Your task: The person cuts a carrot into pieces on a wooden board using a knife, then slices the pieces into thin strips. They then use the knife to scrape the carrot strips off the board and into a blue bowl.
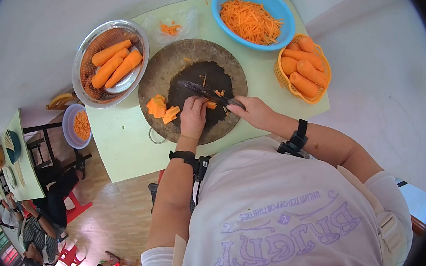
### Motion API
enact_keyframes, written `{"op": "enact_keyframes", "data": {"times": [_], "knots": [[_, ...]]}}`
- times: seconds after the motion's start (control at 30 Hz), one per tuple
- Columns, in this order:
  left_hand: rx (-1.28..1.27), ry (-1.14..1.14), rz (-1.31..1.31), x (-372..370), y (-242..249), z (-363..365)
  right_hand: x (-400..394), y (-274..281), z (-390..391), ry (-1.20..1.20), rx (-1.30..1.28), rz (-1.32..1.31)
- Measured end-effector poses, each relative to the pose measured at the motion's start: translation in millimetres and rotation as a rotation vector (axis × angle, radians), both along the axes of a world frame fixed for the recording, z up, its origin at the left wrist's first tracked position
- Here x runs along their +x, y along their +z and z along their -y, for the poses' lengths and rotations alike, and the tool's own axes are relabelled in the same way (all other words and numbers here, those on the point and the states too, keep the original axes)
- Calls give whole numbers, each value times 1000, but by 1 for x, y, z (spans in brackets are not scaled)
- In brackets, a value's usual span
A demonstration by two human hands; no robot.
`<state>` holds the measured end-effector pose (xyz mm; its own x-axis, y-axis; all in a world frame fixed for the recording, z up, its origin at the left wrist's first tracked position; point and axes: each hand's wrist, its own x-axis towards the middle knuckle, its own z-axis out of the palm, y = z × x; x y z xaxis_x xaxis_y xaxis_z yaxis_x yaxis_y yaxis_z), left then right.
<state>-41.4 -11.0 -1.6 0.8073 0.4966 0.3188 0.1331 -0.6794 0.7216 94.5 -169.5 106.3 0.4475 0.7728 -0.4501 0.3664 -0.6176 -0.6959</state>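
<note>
My right hand (pixel 253 112) is closed around the handle of a dark-bladed knife (pixel 202 88), whose blade points up and left over the round cutting board (pixel 157 81). Beside the blade, the bent fingers of my left hand (pixel 193 115) press on a small piece of carrot (pixel 210 104), mostly hidden under the fingertips. A few thin carrot strips lie near the knife on the wet, dark middle of the board. To the left of my left hand sit a pile of carrot slices (pixel 157 106) and a carrot chunk (pixel 171 114).
A metal colander (pixel 80 77) with peeled carrots stands at the left, beside a plastic bag (pixel 188 21) with carrot bits. At right are a blue basin (pixel 283 14) of shreds and a yellow basket (pixel 281 76) of carrots. A purple basin (pixel 68 119) and other people are further left.
</note>
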Motion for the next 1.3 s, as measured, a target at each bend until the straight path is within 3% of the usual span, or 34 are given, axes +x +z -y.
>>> {"op": "enact_keyframes", "data": {"times": [0.53,0.63,0.7,0.83,0.9,1.03,1.13,1.3], "knots": [[136,-114,23,-5,4,-2,8,-7,5,-44,-46,32],[65,-79,43,-4,3,-1,9,-2,7,-38,-2,43],[-79,67,-9,-1,4,1,8,-2,7,-2,-25,52],[-58,101,-77,8,6,-2,5,0,8,-17,-16,29],[69,15,-147,9,4,-6,5,-2,9,-28,47,34],[70,4,-117,5,1,-15,8,3,11,-19,-41,-26],[-65,176,-67,-6,6,-19,10,-1,16,22,-49,-15],[-18,134,-73,-6,11,-16,11,-6,17,23,-50,-25]]}}
